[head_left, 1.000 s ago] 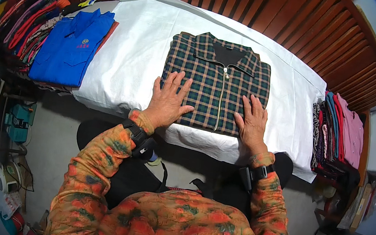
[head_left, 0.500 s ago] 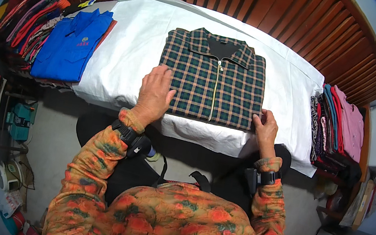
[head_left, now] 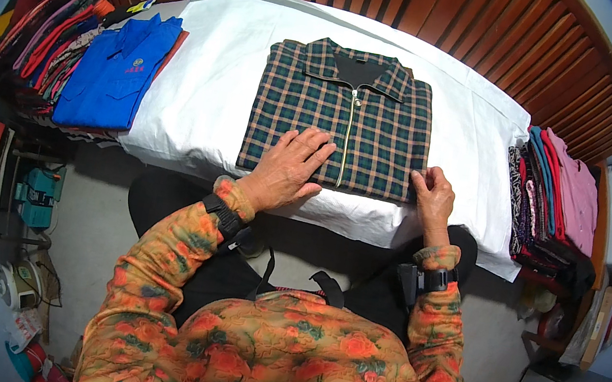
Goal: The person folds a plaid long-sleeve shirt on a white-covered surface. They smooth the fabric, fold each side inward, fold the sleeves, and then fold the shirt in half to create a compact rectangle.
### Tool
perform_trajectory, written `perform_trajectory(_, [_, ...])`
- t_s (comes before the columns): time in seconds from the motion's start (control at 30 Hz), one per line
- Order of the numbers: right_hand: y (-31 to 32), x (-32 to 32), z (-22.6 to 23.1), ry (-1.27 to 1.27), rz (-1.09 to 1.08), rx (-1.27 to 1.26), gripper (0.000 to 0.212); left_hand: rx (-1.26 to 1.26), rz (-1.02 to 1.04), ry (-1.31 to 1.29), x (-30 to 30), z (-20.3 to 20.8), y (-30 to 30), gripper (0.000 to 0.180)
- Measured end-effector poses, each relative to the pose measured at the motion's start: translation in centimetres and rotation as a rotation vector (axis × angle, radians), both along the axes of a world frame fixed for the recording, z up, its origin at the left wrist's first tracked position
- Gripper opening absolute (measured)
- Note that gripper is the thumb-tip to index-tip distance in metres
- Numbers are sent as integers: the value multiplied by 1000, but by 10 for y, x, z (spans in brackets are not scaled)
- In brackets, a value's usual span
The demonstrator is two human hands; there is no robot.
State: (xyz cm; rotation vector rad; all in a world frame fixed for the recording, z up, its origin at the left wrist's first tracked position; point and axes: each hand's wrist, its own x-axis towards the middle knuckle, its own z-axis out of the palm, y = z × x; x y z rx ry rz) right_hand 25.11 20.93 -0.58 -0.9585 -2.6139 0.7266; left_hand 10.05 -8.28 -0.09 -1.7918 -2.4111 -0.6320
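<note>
A dark green and tan plaid jacket (head_left: 385,135) lies folded into a neat rectangle, collar at the far side, with its front zipper closed. My left hand (head_left: 289,168) is open, fingers spread flat over the jacket's lower left part. At the lower right edge, my right hand (head_left: 433,199) has its thumb and bent fingers pinched at the cloth; the fingertips are partly hidden. Beneath the jacket spreads a white cloth (head_left: 207,55).
To the left lie a folded blue shirt (head_left: 111,84) and a pile of folded clothes (head_left: 47,30). Another clothes pile, with a pink garment (head_left: 573,197) outermost, stands at the right. A slatted wooden headboard (head_left: 400,2) closes off the far side.
My left hand has slid from the jacket's left edge rightward onto its lower front. The jacket's left side now reaches a little farther left. My right hand stays at the right edge, fingers more bent.
</note>
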Motion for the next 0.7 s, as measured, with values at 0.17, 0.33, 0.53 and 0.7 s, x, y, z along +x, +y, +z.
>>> perform_trajectory(0.17, [-9,-1,-3,376,121,217,13,-84,-14,17,-1,-5,6,75])
perform_trajectory(0.33, [4,-1,-7,395,95,-202,16,-108,-9,75,-2,-8,13,74])
perform_trajectory(0.53, [16,0,-13,210,134,-525,26,-111,8,85,0,-6,14,76])
perform_trajectory(0.7, [24,2,-15,163,190,-409,26,-99,4,63,0,-6,15,78])
